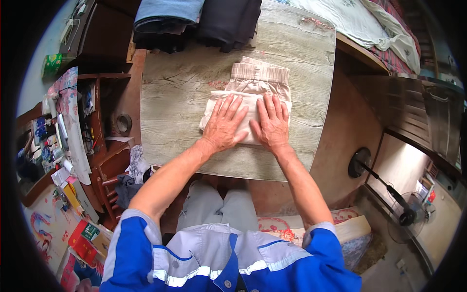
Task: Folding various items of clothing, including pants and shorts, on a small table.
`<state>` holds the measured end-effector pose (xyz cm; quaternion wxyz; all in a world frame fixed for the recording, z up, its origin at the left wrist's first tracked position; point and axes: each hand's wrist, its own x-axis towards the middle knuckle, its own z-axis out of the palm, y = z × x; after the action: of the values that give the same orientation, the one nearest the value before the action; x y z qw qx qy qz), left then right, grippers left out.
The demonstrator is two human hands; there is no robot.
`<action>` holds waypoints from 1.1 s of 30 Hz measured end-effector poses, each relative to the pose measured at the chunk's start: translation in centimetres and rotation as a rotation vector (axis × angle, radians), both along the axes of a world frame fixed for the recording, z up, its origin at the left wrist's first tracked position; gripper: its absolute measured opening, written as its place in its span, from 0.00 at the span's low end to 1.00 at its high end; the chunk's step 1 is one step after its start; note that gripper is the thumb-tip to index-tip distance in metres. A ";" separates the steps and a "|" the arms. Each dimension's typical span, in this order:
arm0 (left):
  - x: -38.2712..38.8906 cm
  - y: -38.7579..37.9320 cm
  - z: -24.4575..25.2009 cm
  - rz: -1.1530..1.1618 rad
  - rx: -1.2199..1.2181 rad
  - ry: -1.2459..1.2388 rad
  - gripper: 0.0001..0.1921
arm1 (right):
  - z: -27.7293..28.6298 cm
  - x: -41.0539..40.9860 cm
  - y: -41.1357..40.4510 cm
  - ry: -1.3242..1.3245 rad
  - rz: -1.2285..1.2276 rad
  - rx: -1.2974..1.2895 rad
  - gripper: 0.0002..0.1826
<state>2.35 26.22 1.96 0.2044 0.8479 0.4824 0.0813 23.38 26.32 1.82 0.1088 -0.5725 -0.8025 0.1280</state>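
Note:
A pair of light beige trousers lies partly folded on the table, its elastic waistband on the far side. The folded leg part covers the nearer half. My left hand presses flat on the left of that folded cloth, fingers spread. On the right side of the same fold rests my right hand, palm down, with its thumb pointing inward. Neither hand grasps the cloth. Some of the fabric under both palms is hidden.
At the table's far edge sit folded blue jeans and folded black garments. A cluttered dresser stands at left, with a wooden chair nearby. A bed is at far right, and a standing fan at near right.

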 end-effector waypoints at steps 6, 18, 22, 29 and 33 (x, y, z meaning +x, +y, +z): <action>-3.8 -2.6 1.6 -0.179 0.055 0.158 0.35 | 3.6 1.1 -4.3 -0.023 0.228 -0.204 0.41; -1.3 -2.0 1.1 -0.184 0.255 0.152 0.16 | 1.0 1.2 -4.3 -0.157 0.249 0.103 0.23; -1.4 -1.8 2.5 -0.225 0.231 0.032 0.11 | 2.6 1.1 -4.2 -0.096 0.225 0.170 0.21; -3.6 -4.0 7.5 -0.277 -0.171 -0.036 0.12 | 6.1 2.7 -4.8 0.038 0.299 0.070 0.09; -5.4 -3.2 9.4 -0.231 -0.270 -0.204 0.10 | 8.9 3.2 -5.7 0.114 0.328 -0.142 0.08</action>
<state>-3.05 22.99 11.35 0.3718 0.8499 0.3654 0.0773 26.53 20.59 10.73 0.0912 -0.4319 -0.8666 0.2326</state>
